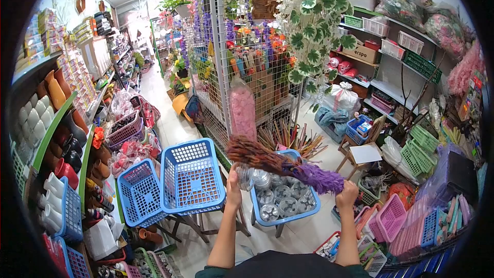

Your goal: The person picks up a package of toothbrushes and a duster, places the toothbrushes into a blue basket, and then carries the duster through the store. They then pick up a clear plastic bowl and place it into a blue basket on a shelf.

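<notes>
My right hand (347, 195) is closed around the purple end of a long bunch of dried flowers (278, 162), brown at its other end. The bunch lies tilted across the air in front of me. My left hand (233, 186) is upright below the brown end, its palm against clear plastic cups (246, 177); its thumb is hidden. Behind and below the bunch, a blue basket (288, 220) on a stand contains several clear plastic cups (287, 206). Part of that basket is covered by the bunch.
Two blue baskets (219, 195) (128, 175) stand on wooden stools at the left. A wire mesh rack (224, 56) with artificial flowers rises ahead. Vases (56, 90) line the left shelves. Pink baskets (391, 216) and a small chair (364, 153) are at the right.
</notes>
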Available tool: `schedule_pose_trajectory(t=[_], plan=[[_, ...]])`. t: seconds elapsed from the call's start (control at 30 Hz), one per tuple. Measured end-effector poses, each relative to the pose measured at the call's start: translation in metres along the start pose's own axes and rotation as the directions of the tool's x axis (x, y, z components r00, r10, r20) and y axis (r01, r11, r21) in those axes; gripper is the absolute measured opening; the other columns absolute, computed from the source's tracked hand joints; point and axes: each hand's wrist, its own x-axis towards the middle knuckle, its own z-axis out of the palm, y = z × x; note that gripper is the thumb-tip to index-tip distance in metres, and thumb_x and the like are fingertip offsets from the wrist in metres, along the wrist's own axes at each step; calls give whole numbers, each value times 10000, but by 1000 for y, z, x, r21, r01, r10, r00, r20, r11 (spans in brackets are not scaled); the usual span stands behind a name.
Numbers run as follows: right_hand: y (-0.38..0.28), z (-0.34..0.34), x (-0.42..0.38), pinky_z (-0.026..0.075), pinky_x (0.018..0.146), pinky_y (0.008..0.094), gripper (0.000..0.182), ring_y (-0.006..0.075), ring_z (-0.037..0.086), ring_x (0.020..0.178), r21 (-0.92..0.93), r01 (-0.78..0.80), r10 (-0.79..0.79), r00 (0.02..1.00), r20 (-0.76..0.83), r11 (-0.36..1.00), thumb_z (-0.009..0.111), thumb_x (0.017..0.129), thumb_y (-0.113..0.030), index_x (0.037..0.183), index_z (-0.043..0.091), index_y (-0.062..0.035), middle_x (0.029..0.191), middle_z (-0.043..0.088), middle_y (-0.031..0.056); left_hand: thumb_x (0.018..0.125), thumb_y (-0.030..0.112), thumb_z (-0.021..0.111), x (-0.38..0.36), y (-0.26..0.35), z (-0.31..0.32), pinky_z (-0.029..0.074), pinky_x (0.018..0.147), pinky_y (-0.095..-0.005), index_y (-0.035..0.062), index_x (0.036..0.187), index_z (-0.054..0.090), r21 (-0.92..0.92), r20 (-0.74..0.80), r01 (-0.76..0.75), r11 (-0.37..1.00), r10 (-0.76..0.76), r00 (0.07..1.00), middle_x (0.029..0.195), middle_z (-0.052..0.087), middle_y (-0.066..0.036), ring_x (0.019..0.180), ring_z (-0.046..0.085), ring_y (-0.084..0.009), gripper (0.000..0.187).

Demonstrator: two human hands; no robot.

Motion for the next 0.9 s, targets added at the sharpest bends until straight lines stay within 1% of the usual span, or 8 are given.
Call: schedule_pose_trajectory(t=[0.1, 0.2, 0.27, 0.5, 0.63, 0.77, 0.8, 0.9], plan=[[18, 12, -9, 401, 633, 443, 170, 361, 531, 657, 37, 53, -55, 997, 57, 998, 567, 729, -197, 696, 603, -35, 655, 565, 155, 950, 561, 321, -1, -85, -48, 273, 1066, -370, 24, 1368, 388, 140, 22, -25, 990, 22, 1000, 1320, 458, -100, 1223, 406, -236, 683], [33, 24, -15, 399, 627, 447, 172, 375, 529, 658, 22, 15, -16, 999, 37, 1000, 563, 729, -192, 694, 597, -27, 641, 547, 172, 960, 534, 301, 8, -45, -18, 274, 1055, -340, -23, 1347, 394, -45, 115, -82, 996, 87, 990, 1287, 495, -113, 1201, 441, -225, 685], [20, 17, -8, 399, 628, 449, 170, 381, 529, 662, 13, -29, 29, 999, 26, 999, 564, 727, -188, 691, 592, -25, 640, 543, 175, 958, 541, 304, -2, 9, 2, 292, 1046, -335, -13, 1335, 415, -116, 26, 66, 991, -63, 998, 1268, 513, -97, 1198, 445, -198, 680], [19, 20, -6, 401, 637, 453, 150, 382, 540, 678, 71, -64, 60, 996, 62, 995, 582, 726, -178, 717, 617, -32, 660, 565, 174, 973, 504, 312, -1, 0, 6, 414, 919, -315, -16, 1179, 548, -137, 94, 85, 987, -72, 993, 1098, 613, -71, 989, 566, -166, 607], [27, 10, 0, 404, 634, 447, 148, 363, 546, 678, -11, -86, 86, 995, 40, 996, 582, 737, -184, 721, 625, -43, 664, 576, 150, 919, 621, 243, 1, 21, 1, 457, 850, -355, -4, 1276, 492, -393, 86, 190, 900, -169, 982, 1046, 633, -113, 910, 590, -229, 762], [14, 7, 7, 406, 637, 439, 144, 354, 550, 680, -32, -27, 28, 999, 35, 999, 578, 740, -185, 720, 631, -52, 668, 584, 137, 895, 651, 269, 4, 24, 9, 449, 841, -362, -10, 1261, 509, -315, 139, 303, 900, -272, 952, 1083, 616, -115, 921, 580, -231, 792], [4, 8, 10, 406, 635, 438, 146, 353, 550, 679, 7, -30, 30, 999, 31, 1000, 578, 738, -188, 718, 632, -54, 668, 586, 137, 887, 658, 292, -1, 9, 15, 444, 843, -380, -13, 1261, 509, -320, -57, 336, 886, -372, 926, 1095, 610, -126, 925, 573, -236, 798], [14, 18, 8, 404, 629, 437, 151, 352, 549, 676, 50, -27, 26, 999, 21, 998, 576, 735, -193, 713, 632, -55, 666, 587, 138, 890, 653, 321, -2, -16, 9, 436, 872, -415, 35, 1289, 475, -447, 48, 369, 815, -390, 919, 1166, 592, -112, 1005, 565, -280, 752]])
